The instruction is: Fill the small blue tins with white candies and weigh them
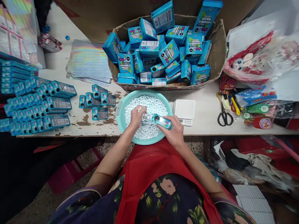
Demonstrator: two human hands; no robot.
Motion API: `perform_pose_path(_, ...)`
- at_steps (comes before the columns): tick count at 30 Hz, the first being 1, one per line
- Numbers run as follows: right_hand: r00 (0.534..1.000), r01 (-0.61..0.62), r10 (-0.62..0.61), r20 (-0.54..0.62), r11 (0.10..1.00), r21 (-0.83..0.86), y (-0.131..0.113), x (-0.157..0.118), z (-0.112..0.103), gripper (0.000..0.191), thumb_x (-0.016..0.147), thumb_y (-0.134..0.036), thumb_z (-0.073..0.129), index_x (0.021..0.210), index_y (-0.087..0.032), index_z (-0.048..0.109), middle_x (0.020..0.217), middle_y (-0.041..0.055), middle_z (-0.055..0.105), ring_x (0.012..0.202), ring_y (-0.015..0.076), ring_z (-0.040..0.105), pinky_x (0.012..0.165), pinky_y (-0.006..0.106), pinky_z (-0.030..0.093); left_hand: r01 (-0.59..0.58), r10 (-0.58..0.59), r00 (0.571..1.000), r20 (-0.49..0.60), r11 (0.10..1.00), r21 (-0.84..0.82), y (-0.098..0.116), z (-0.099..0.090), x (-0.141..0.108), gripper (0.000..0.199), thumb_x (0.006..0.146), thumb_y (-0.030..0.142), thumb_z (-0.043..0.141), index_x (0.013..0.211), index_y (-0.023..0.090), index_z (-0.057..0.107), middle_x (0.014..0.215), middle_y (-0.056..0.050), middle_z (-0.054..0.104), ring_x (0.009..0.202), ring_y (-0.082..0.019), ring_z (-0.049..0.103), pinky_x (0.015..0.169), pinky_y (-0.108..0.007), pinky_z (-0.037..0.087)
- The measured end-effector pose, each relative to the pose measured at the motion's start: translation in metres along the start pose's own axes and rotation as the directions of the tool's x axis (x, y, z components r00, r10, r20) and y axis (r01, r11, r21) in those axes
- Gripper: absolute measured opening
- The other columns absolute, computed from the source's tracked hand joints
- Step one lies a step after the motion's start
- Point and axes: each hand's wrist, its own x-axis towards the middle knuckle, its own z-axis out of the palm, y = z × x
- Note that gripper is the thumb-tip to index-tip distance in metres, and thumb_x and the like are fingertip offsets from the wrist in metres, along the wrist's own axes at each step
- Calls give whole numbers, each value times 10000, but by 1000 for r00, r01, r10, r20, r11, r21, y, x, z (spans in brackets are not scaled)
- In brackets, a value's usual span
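Observation:
A turquoise basin (121, 119) full of small white candies (149, 133) sits at the table's front edge. Over the candies, my left hand (137, 116) has its fingers pinched together, with a few white candies at the fingertips. My right hand (175, 129) grips a small blue candy box (166, 123) above the basin's right side. The box is tilted, and a round dark opening shows at its end facing my left hand. How full the box is inside cannot be seen.
Behind the basin stands a cardboard box (221, 53) heaped with blue candy boxes. A white kitchen scale (185, 109) lies right of the basin, then black scissors (225, 118). Stacked blue boxes (58, 104) and shiny sheets (87, 62) are on the left.

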Motion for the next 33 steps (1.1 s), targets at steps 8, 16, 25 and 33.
perform_pose_path(8,984,134,-117,136,982,-129,-8,4,26,266,794,-339,716,1026,-232,640,920,61,658,880,233,631,769,368,508,-93,124,992,22,838,-537,53,16,-32,205,752,279,667,875,204,522,772,7,608,690,-131,652,609,-240,523)
perform_pose_path(16,984,142,-128,126,984,-108,-21,8,22,253,787,-330,720,1006,-233,640,901,53,653,865,230,626,751,363,494,-195,167,981,-103,875,-442,61,23,-32,281,778,366,686,916,206,500,758,21,625,607,-115,647,601,-250,543)
perform_pose_path(25,990,103,-103,95,995,4,-22,9,14,261,769,-325,738,993,-237,639,891,40,639,859,222,628,747,364,500,-266,243,964,-107,872,-411,69,28,-40,329,833,448,638,706,178,499,649,27,541,534,-97,601,572,-248,534)
perform_pose_path(33,989,115,-115,97,993,5,-21,10,12,249,770,-295,734,989,-225,640,889,42,642,859,218,629,750,354,491,-304,271,953,-138,868,-393,73,35,-42,306,811,476,662,864,204,532,705,31,570,536,-88,593,528,-221,503)
